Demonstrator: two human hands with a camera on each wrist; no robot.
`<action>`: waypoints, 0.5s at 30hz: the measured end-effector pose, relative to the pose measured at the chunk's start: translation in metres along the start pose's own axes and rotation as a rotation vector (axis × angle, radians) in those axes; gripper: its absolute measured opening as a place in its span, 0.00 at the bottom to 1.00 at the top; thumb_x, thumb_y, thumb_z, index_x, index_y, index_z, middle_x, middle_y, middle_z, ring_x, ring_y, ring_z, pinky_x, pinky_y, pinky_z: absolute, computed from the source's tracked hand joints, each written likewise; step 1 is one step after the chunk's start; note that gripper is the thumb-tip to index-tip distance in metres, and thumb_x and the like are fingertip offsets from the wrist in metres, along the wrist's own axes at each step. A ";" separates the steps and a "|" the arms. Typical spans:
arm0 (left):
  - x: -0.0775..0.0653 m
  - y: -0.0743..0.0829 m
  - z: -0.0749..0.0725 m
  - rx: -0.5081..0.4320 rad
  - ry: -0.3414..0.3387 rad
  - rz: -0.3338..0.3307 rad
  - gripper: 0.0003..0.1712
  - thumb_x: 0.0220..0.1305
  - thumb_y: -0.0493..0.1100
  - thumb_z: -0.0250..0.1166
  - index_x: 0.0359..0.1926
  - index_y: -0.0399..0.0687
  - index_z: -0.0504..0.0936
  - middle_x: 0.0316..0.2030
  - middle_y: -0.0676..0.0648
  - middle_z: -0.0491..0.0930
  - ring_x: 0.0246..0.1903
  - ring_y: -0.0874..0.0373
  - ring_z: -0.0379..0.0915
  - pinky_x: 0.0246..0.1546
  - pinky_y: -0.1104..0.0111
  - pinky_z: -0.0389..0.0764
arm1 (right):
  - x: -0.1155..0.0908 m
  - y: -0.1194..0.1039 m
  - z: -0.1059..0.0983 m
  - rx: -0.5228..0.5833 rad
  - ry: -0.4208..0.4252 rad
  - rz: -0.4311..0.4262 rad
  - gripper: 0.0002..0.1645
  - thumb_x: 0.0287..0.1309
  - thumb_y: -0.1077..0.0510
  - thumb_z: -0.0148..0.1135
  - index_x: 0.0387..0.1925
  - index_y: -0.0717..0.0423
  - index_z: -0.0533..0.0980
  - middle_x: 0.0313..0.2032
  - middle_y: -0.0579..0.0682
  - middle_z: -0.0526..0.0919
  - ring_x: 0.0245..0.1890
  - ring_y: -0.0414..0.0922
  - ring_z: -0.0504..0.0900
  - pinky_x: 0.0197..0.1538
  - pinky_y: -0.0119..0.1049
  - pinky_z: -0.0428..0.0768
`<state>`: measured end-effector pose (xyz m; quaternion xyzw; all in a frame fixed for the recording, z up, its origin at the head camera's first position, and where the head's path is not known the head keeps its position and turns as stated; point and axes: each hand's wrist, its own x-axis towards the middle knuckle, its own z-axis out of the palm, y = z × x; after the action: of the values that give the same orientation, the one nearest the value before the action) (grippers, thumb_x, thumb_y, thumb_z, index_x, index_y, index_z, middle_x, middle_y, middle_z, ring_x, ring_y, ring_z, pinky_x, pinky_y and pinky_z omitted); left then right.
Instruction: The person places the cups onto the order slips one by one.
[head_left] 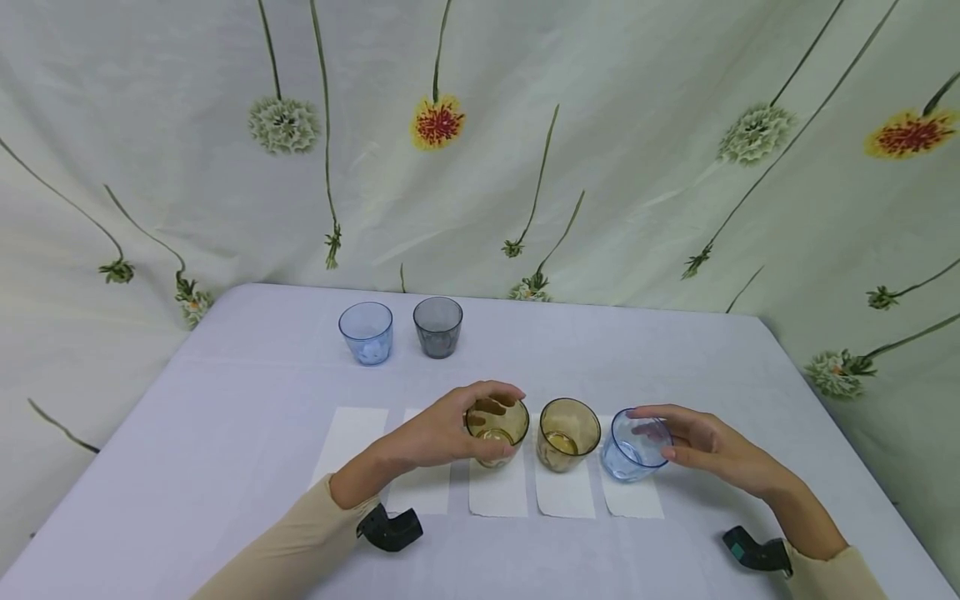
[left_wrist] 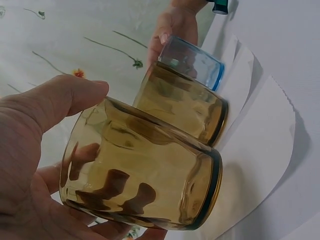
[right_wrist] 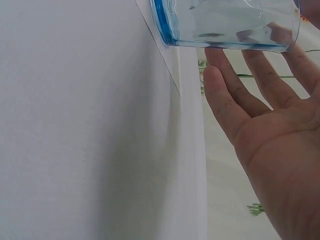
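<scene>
In the head view my left hand (head_left: 442, 425) holds an amber glass (head_left: 497, 421) near its rim, thumb on the near side and fingers round the far side. The left wrist view shows that amber glass (left_wrist: 140, 170) close up, its base close over a white paper strip. A second amber glass (head_left: 567, 433) stands just right of it, untouched. Further right, my right hand (head_left: 712, 450) grips a light blue glass (head_left: 636, 454) from its right side, thumb and fingers at the upper wall. In the right wrist view, several fingers (right_wrist: 260, 75) show behind the blue glass (right_wrist: 230, 25).
Behind the row stand another blue glass (head_left: 367, 333) and a grey glass (head_left: 438, 327). White paper strips (head_left: 498, 496) lie side by side under and left of the held glasses. A flower-print cloth (head_left: 600, 125) hangs behind the white-covered table (head_left: 225, 400).
</scene>
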<state>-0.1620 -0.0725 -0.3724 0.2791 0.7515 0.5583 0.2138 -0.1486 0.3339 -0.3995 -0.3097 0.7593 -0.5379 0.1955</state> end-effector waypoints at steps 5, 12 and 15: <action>0.000 -0.001 0.002 0.000 0.000 -0.008 0.34 0.58 0.43 0.74 0.66 0.55 0.73 0.63 0.46 0.72 0.63 0.47 0.69 0.62 0.51 0.73 | 0.000 0.001 0.000 -0.009 0.002 -0.005 0.29 0.71 0.72 0.47 0.72 0.62 0.63 0.71 0.55 0.67 0.69 0.37 0.70 0.65 0.25 0.71; 0.001 -0.004 0.002 -0.005 0.006 -0.018 0.34 0.59 0.43 0.74 0.66 0.55 0.73 0.63 0.46 0.72 0.63 0.47 0.69 0.62 0.51 0.73 | 0.000 0.002 0.000 0.010 -0.005 0.002 0.30 0.70 0.73 0.47 0.72 0.62 0.63 0.72 0.59 0.65 0.69 0.38 0.70 0.65 0.26 0.71; 0.001 -0.005 0.002 -0.011 0.009 -0.029 0.35 0.58 0.42 0.74 0.66 0.55 0.73 0.63 0.46 0.72 0.63 0.48 0.69 0.62 0.51 0.73 | 0.000 0.003 0.000 0.011 -0.005 0.003 0.30 0.70 0.73 0.47 0.72 0.62 0.63 0.72 0.60 0.65 0.69 0.38 0.70 0.66 0.26 0.71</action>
<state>-0.1623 -0.0710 -0.3777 0.2643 0.7533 0.5606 0.2201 -0.1490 0.3346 -0.4019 -0.3086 0.7565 -0.5409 0.1999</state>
